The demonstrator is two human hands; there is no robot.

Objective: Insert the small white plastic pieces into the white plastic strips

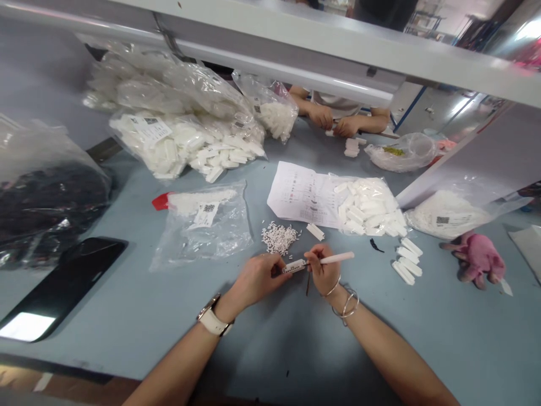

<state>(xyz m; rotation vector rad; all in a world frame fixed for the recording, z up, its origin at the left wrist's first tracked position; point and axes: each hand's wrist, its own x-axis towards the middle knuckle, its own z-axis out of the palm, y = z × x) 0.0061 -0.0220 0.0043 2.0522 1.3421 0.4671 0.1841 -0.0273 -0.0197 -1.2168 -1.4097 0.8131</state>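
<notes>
Between thumb and fingers, my left hand (262, 276) grips the left end of a small white plastic strip (295, 266) with a row of dark marks or holes. My right hand (324, 273) is closed around a pale pink pen-like tool (338, 257), its tip at the strip's right end. A thin brown piece (307, 283) shows below the right fingers; what it is I cannot tell. Just beyond the hands lies a pile of tiny white pieces (279, 238). Near it rests another white plastic piece (315, 231).
Behind are a printed sheet (296, 194), a bag of white parts (367, 206) and more full bags (181, 141). A bag with a red piece (203, 220) and a black phone-like slab (67, 285) lie left. Several white parts (408, 260) and pink gloves (479, 259) lie right. Another person's hands (333, 121) work opposite.
</notes>
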